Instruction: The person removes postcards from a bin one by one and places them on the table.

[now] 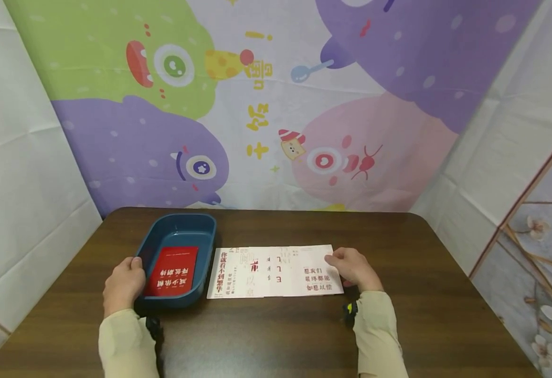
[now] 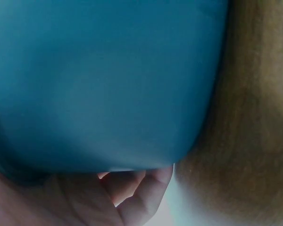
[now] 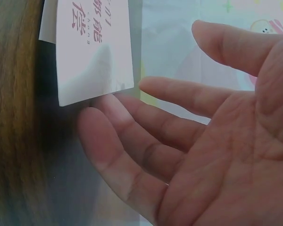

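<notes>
Blue tray [image 1: 181, 239]: red packet [image 1: 174, 270] inside (head view only).

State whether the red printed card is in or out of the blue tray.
In: the head view shows the red printed card lying inside the blue tray, with the tray's walls around it.

Brown wood-look table [image 1: 257, 336], cartoon-printed backdrop [image 1: 266, 205], flower-patterned wall [image 1: 545, 252] at right
</notes>
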Demonstrator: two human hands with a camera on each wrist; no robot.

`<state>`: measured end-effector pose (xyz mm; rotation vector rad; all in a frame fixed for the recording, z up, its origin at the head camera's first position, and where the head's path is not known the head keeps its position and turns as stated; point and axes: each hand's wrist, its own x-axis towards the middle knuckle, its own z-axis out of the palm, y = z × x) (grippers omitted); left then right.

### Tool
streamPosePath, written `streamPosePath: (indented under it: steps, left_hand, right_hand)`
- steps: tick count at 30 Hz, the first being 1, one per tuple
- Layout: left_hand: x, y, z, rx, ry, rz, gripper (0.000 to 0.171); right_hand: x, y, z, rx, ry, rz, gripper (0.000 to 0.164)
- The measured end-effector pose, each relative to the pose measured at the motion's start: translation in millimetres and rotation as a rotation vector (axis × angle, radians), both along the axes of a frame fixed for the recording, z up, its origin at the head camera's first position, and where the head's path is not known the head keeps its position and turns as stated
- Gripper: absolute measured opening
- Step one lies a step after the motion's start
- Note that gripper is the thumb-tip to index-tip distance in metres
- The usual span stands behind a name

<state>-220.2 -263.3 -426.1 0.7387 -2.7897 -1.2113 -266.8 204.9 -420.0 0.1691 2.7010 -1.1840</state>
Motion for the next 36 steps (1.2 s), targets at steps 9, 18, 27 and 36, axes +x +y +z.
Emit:
streamPosePath:
  steps: [9,18,27,36]
  left_hand:
    - [0.4,0.7,2.2,-0.002,-0.009,-0.006,0.061]
    - [1.4,1.3,1.9,0.009,-0.011,-0.001,0.062]
    - [0.4,0.4,1.5,-0.01,-0.005,-0.015,0.06]
    - [0.5,1.0,1.8,0.003,-0.005,-0.006,0.061]
  right_hand:
    - [0.4,-0.3,0.7,0.003,0.003,0.02,0.041]
    - [1.9,-1.4,2.2,0.009,0.01,0.022,0.042]
    - [2.1,-1.4,0.0,0.035,0.016,0.058,0.046]
    - [1.0,-0.2,0.1,0.017,0.025,0.051,0.047]
